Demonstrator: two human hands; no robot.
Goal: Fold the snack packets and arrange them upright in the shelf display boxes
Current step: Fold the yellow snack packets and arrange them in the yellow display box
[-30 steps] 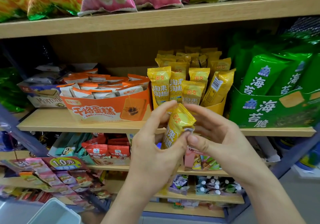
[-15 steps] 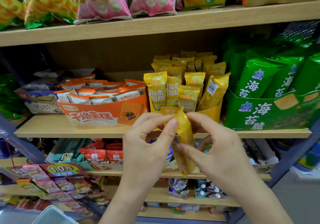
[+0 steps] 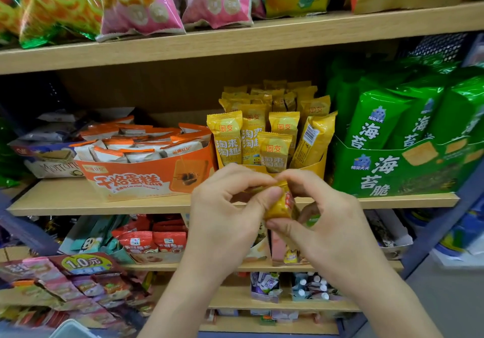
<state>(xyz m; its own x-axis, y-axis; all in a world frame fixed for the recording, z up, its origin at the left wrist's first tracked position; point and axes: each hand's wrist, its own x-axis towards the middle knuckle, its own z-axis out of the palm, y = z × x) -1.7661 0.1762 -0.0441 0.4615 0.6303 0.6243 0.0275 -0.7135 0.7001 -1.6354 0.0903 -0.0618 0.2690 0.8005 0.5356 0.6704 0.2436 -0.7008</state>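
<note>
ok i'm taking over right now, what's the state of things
Left hand: pinches the yellow packet from its left side.
Right hand: pinches the same packet from the right. The packet is crumpled mid-fold, in front of the shelf edge.
Done: upright packets fill much of the yellow display box.
Left: finish this fold, then stand the packet in that box.

The orange display box (image 3: 146, 180) reads "千烙蛋糕", the green display box (image 3: 392, 172) "海苔脆". The standing yellow packets (image 3: 227, 141) show "淘来淘趣". A price sign (image 3: 82, 261) says "1.0元". A white box (image 3: 52, 166) reads "Montone".
</note>
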